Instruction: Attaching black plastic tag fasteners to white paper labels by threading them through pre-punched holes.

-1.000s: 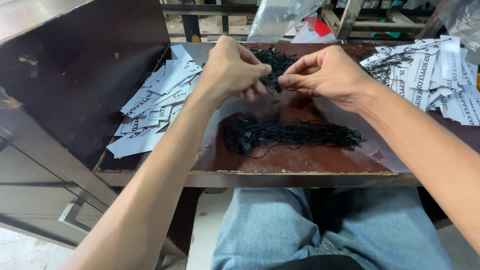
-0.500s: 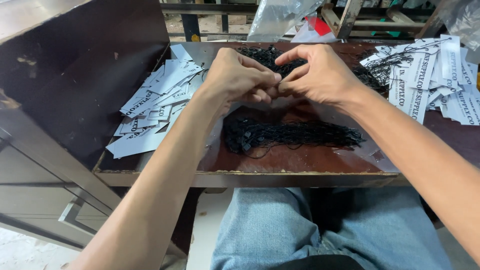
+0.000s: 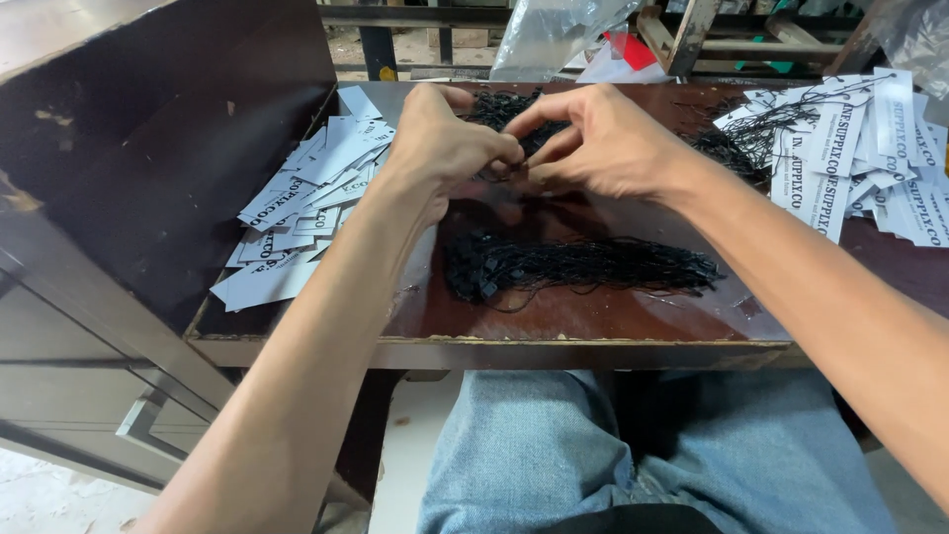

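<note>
My left hand and my right hand meet fingertip to fingertip over the middle of a dark wooden tabletop. Both pinch a thin black string between them; its ends are hidden by the fingers. Below the hands lies a long bundle of black strings with small black clasps. A second heap of black strings sits just behind the hands. White printed paper tags are piled to the left. Tags with strings threaded through them lie to the right.
A dark upright wooden panel walls the table's left side, with a grey metal frame below. Clear plastic bags and wooden frames stand behind the table. My knees in blue jeans are under the front edge.
Both hands have drawn closer together and slightly toward me, fingertips now touching over the string. The bundles and tag piles have not moved.
</note>
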